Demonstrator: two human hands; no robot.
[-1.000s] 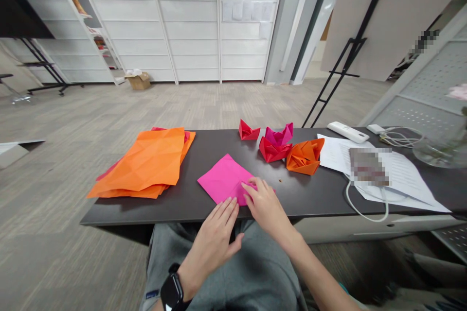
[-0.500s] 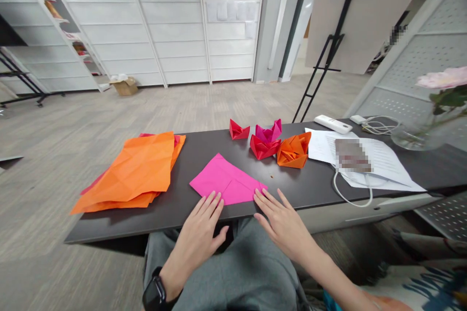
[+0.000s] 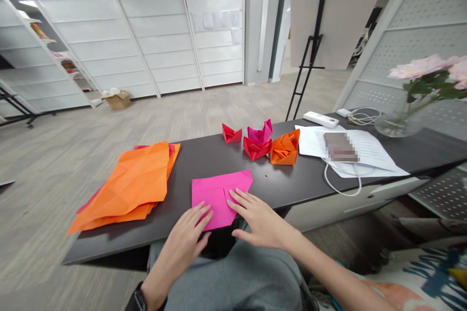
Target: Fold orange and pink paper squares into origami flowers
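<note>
A folded sheet of pink paper (image 3: 215, 189) lies flat near the front edge of the dark table, with a crease line down its middle. My left hand (image 3: 190, 226) rests its stretched fingers on the paper's lower left part. On the right part lie the spread fingers of my right hand (image 3: 255, 216), palm down. Behind the paper stand folded paper boats: a small red one (image 3: 231, 133), a magenta one (image 3: 260, 132), a second red one (image 3: 257, 148) and an orange one (image 3: 285, 148).
Left on the table (image 3: 109, 244) is a stack of orange paper sheets (image 3: 131, 180). To the right are printed sheets (image 3: 379, 153), a blurred phone-like object (image 3: 341, 146) with a white cable, a white power strip (image 3: 320, 119) and a glass vase (image 3: 394, 125) with pink flowers.
The pink paper has turned, so its corner no longer points away and a straight edge lies at the back. Both hands have shifted with it, my right hand farther onto the paper. The camera view has shifted.
</note>
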